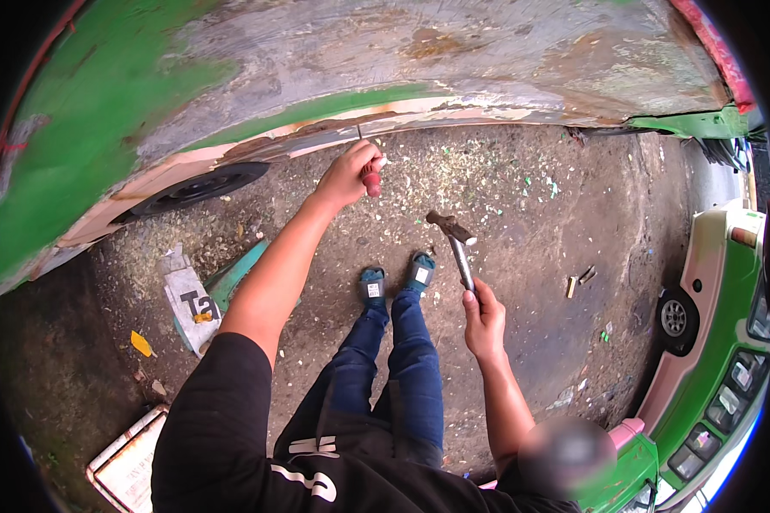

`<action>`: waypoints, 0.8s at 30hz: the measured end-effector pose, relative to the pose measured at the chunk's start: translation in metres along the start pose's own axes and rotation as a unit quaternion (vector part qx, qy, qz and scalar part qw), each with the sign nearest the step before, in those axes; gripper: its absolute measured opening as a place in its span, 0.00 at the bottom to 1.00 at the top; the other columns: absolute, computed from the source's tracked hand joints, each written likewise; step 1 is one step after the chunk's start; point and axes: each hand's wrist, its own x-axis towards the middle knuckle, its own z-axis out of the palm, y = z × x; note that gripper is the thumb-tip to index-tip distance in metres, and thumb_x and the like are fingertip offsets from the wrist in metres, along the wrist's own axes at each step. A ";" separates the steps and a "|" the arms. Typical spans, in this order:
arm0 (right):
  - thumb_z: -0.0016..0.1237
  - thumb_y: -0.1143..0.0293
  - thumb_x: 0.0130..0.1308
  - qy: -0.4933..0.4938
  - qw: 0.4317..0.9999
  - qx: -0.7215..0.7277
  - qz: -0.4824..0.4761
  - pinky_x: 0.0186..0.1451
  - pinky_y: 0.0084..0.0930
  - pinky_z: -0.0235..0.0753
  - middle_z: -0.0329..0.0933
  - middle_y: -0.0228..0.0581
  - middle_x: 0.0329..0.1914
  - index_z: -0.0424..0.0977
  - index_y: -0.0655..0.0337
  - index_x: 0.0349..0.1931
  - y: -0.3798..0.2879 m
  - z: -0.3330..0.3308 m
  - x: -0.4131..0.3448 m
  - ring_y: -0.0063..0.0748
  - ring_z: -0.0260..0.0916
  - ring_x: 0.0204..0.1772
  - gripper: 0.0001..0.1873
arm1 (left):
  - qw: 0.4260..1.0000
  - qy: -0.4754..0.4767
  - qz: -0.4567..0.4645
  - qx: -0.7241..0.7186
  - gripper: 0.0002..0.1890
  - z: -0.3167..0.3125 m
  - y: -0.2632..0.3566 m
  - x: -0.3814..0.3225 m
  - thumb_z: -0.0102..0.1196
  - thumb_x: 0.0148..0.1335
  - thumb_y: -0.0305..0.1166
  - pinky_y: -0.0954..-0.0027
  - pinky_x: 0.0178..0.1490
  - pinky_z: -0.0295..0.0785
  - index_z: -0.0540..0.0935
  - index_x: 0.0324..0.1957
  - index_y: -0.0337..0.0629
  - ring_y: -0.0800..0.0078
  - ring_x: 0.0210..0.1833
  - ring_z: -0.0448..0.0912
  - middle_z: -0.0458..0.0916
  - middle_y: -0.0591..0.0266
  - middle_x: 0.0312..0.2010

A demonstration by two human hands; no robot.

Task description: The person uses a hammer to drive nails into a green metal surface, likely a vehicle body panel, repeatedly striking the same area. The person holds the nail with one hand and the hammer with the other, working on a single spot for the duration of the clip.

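My left hand (348, 172) grips a red-handled tool (371, 182), likely a screwdriver. Its thin metal shaft points up to the lower edge of a vehicle's side panel (385, 58); I cannot tell whether the tip touches. Along that edge the metal is rusty and torn, with pink and green paint around it. A hammer (460, 253) with a metal shaft and a brown, worn head is held in my right hand (486, 320). The hammer head is apart from the red handle, below it and to its right. Higher up, the panel is largely scraped to grey with rust spots.
Paint chips litter the concrete floor (526, 243). A tire (199, 188) sits under the panel at left. Beside my left arm lie a printed scrap (189, 301) and a green piece (237, 269). A green and pink vehicle (718, 301) stands at right; a white board (135, 471) lies lower left.
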 end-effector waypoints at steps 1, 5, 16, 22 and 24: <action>0.50 0.68 0.70 0.009 1.000 -0.007 -0.008 0.35 0.30 0.73 0.76 0.47 0.27 0.73 0.68 0.52 -0.008 0.003 0.002 0.32 0.73 0.29 0.15 | 1.000 -0.002 0.002 0.004 0.06 0.000 0.001 0.004 0.56 0.59 0.21 0.66 0.38 0.69 0.71 0.32 0.38 0.63 0.32 0.73 0.72 0.59 0.31; 0.50 0.69 0.70 0.004 0.998 0.015 -0.055 0.31 0.23 0.66 0.68 0.36 0.21 0.73 0.67 0.51 -0.038 0.017 0.020 0.21 0.63 0.26 0.14 | 0.997 0.006 0.060 0.036 0.15 -0.001 -0.001 0.012 0.56 0.66 0.32 0.65 0.31 0.62 0.68 0.26 0.36 0.66 0.25 0.67 0.68 0.59 0.24; 0.46 0.74 0.71 0.073 0.976 0.027 -0.204 0.37 0.24 0.71 0.76 0.39 0.29 0.68 0.61 0.65 -0.060 0.029 0.045 0.23 0.70 0.30 0.22 | 0.999 0.035 0.039 0.004 0.16 -0.008 0.000 0.030 0.56 0.62 0.32 0.64 0.29 0.63 0.70 0.22 0.34 0.64 0.22 0.68 0.68 0.55 0.18; 0.49 0.78 0.66 -0.008 0.973 -0.187 -0.135 0.37 0.29 0.75 0.78 0.50 0.33 0.70 0.47 0.65 -0.082 0.046 0.074 0.45 0.77 0.30 0.27 | 0.997 0.022 -0.070 0.004 0.14 0.001 -0.023 0.034 0.56 0.60 0.33 0.63 0.31 0.65 0.72 0.23 0.35 0.67 0.23 0.70 0.70 0.54 0.19; 0.48 0.79 0.66 0.044 0.984 -0.052 -0.167 0.37 0.28 0.75 0.79 0.51 0.34 0.70 0.50 0.65 -0.087 0.049 0.073 0.44 0.78 0.31 0.26 | 0.990 0.029 -0.120 0.065 0.12 -0.005 -0.064 0.016 0.55 0.60 0.33 0.63 0.32 0.66 0.73 0.24 0.37 0.65 0.24 0.71 0.72 0.54 0.20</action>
